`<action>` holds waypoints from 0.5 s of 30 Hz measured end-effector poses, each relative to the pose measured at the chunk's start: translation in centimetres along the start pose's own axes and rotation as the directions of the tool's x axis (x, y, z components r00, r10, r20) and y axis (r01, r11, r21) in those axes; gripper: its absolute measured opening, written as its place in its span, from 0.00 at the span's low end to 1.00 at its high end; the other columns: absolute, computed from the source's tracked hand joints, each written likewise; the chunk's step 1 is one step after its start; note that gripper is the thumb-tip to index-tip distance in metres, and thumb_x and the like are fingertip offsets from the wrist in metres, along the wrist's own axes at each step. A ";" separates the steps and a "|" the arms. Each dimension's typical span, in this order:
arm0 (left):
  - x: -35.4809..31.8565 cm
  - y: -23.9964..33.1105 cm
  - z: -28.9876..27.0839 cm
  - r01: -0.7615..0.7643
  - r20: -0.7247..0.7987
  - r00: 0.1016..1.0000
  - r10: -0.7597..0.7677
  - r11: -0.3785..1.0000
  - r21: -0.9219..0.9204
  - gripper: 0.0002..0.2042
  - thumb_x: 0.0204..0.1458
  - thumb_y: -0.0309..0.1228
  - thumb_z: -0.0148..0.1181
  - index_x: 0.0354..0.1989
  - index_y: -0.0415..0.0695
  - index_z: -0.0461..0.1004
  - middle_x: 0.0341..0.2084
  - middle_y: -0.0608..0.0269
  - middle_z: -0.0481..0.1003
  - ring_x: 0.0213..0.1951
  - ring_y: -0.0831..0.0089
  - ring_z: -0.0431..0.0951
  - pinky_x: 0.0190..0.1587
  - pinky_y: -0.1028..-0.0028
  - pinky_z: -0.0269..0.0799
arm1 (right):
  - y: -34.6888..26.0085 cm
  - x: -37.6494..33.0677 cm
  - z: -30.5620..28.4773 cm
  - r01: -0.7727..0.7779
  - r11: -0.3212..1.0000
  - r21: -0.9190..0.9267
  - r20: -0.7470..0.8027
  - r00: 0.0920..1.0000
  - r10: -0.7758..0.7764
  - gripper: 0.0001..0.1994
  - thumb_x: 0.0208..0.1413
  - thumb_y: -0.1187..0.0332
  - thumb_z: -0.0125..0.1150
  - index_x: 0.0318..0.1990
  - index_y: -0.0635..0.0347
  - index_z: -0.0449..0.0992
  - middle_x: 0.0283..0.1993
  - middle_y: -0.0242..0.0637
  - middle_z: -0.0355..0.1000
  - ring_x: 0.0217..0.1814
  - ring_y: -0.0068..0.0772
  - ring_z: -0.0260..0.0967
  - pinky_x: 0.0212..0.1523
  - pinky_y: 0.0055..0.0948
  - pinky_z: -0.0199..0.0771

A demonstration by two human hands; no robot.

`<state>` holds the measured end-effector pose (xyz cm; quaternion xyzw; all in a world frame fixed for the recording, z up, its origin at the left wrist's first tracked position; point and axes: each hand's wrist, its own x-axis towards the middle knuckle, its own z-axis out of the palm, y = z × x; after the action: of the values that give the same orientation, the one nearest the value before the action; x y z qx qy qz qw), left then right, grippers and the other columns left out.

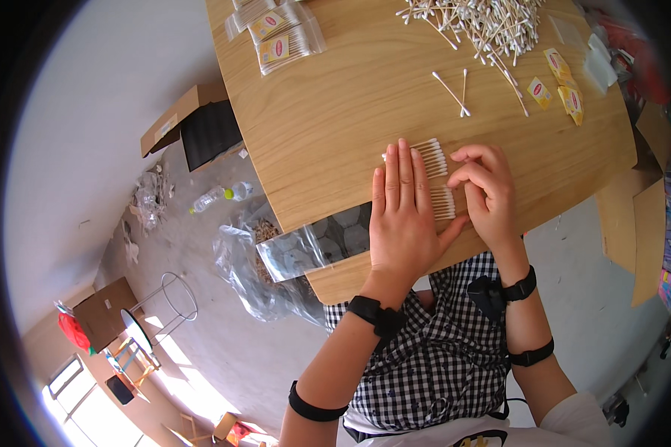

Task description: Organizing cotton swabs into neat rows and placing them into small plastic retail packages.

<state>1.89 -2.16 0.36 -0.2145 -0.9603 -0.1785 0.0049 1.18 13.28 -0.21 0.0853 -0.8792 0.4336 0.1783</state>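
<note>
The left hand (404,235) lies flat, palm down, near the close edge of the bench (320,149). Its fingers are straight and not curled around anything. They cover part of a neat row of cotton swabs (443,203), whose white tips poke out on the right. The right hand (490,190) is by those tips with its fingers bent; I can't tell if they pinch or touch a swab. Past the hands, two loose swabs (449,94) make a V, with yellow cards (539,92) off to the right. Farther away are a big messy pile (492,26) of swabs and, on the left, filled clear bags (279,45). So some bags look done, one row looks lined up but not bagged, and lots of swabs seem left to sort.
</note>
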 end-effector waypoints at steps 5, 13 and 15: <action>0.0 -0.1 0.0 0.001 0.006 1.000 -0.001 1.000 -0.009 0.49 0.51 0.58 0.57 0.68 0.26 0.50 0.70 0.38 0.49 0.73 0.50 0.46 0.72 0.56 0.43 | -0.5 0.1 0.1 -0.061 0.998 0.008 -0.025 0.998 0.061 0.15 0.41 0.88 0.50 0.32 0.59 0.78 0.42 0.37 0.72 0.42 0.39 0.68 0.42 0.34 0.70; 0.0 0.0 0.0 -0.002 -0.001 1.000 0.002 1.000 -0.009 0.49 0.50 0.57 0.58 0.68 0.26 0.51 0.70 0.37 0.49 0.73 0.50 0.47 0.72 0.56 0.44 | 0.0 0.0 0.1 -0.021 1.000 -0.022 -0.008 1.000 0.021 0.15 0.42 0.87 0.50 0.33 0.59 0.79 0.43 0.37 0.72 0.42 0.39 0.68 0.42 0.35 0.70; 0.0 0.0 0.0 -0.003 -0.005 1.000 0.003 1.000 -0.014 0.49 0.50 0.57 0.58 0.68 0.26 0.51 0.70 0.37 0.49 0.73 0.49 0.47 0.72 0.56 0.45 | 0.0 0.1 0.0 -0.025 1.000 -0.003 -0.008 1.000 0.025 0.15 0.42 0.87 0.50 0.32 0.58 0.78 0.43 0.37 0.72 0.42 0.39 0.68 0.42 0.35 0.70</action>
<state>1.86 -2.17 0.32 -0.2156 -0.9587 -0.1856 0.0063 1.13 13.26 -0.15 0.0722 -0.8803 0.4346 0.1762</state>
